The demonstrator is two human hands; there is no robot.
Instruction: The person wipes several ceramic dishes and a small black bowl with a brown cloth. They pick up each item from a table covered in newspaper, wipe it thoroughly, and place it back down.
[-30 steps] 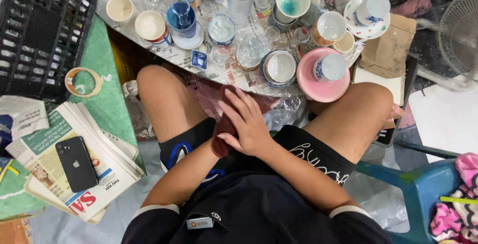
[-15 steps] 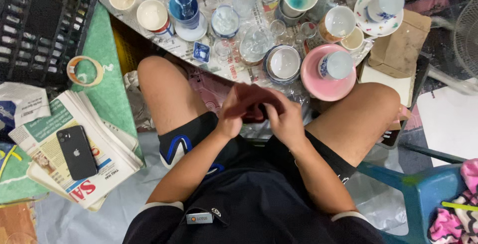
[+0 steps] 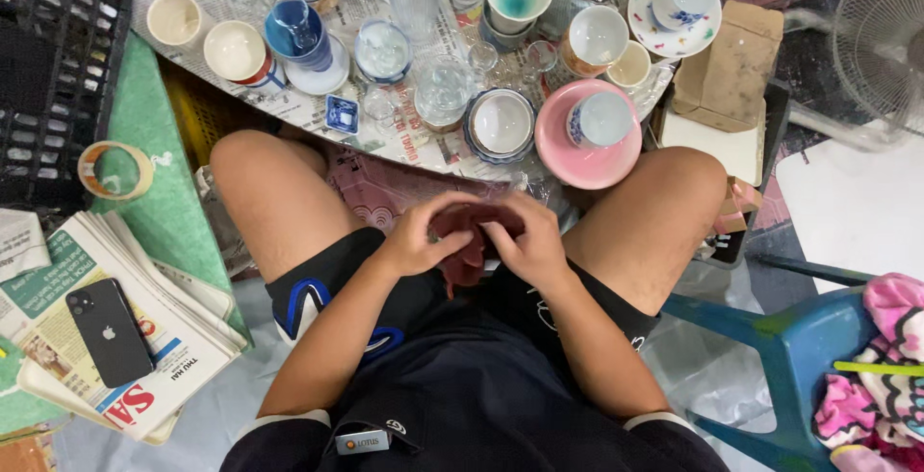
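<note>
1. We see both hands meet in the lap, btwn the knees, just below frame centre.
2. L hand (image 3: 416,241) and R hand (image 3: 531,247) both grip a dark red cloth (image 3: 472,241); fingers curled shut into its folds, thumbs on top.
3. Cloth is bunched; long axis runs approx 9 to 3 o'clock btwn the hands, w/ a loose end hanging toward 6 o'clock.
4. At 12 o'clock from the hands: crockery on newspaper, incl. a pink plate (image 3: 577,156) w/ an upturned cup on it and a white bowl (image 3: 502,124) just beside, at its 9 o'clock.
5. At 9 o'clock, well apart: a black phone (image 3: 114,331) on a stack of newspapers (image 3: 168,337); a tape roll (image 3: 115,170) at 10 o'clock.
6. A blue plastic stool (image 3: 799,347) sits at 4 o'clock.
</note>
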